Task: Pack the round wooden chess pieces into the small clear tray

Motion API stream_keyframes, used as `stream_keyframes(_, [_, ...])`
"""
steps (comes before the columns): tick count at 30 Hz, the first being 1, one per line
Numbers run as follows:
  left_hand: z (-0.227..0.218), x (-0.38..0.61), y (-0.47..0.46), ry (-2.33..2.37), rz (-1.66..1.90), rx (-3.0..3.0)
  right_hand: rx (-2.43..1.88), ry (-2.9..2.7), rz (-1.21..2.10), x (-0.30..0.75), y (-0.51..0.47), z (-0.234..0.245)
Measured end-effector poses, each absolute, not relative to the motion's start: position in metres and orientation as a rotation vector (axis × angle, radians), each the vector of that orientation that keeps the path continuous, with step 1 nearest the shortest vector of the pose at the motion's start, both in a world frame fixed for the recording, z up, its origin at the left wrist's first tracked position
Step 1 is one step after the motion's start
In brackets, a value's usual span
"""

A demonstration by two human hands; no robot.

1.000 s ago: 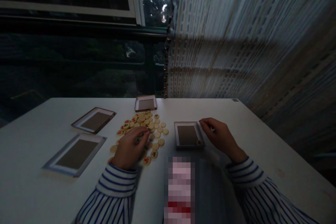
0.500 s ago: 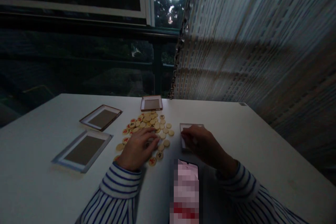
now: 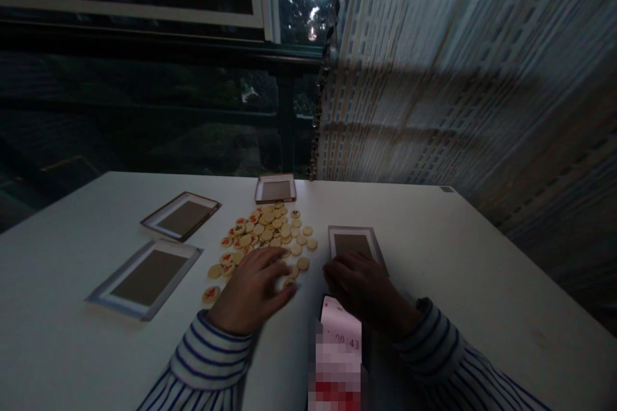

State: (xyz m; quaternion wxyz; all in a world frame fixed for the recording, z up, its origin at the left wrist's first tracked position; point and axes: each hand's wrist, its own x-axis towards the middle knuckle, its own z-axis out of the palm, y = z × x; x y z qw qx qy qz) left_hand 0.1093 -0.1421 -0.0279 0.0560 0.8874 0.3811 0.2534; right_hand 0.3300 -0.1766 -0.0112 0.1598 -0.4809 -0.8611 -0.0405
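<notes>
A loose heap of round wooden Chinese chess pieces (image 3: pixel 264 230), some with red or black characters, lies on the white table (image 3: pixel 434 257). My left hand (image 3: pixel 253 292) is over the near edge of the heap, fingers stretched forward and thumb apart, covering a few pieces. My right hand (image 3: pixel 369 289) is at the near side of a pale shallow tray or frame (image 3: pixel 354 243) with a grey middle. Its fingers are curled together, and what they hold, if anything, is hidden. Below it lies a phone (image 3: pixel 340 321), its lit screen partly blurred out.
Two more shallow trays, one blue-grey (image 3: pixel 153 275) and one brown-rimmed (image 3: pixel 186 218), lie left of the pieces. Another brown-rimmed tray (image 3: pixel 276 190) lies near the table's back edge. Behind the table are a dark window (image 3: pixel 144 122) and a string curtain (image 3: pixel 424 109).
Both hands have come back toward me. The right hand has moved off the right tray's middle, baring more of it. My left hand now covers some nearer pieces.
</notes>
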Motion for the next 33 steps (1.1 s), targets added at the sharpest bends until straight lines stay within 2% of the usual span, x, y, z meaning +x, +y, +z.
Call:
stream_keyframes(20, [-0.0304, 0.1127, -0.1464, 1.336, 0.567, 2.754, -1.319, -2.478, -0.098, 0.3291, -0.1762, -0.0153])
stream_keyframes(33, [-0.0318, 0.1148, -0.1474, 1.337, 0.613, 2.752, -1.282, -2.451, -0.089, 0.3296, -0.1767, -0.0160])
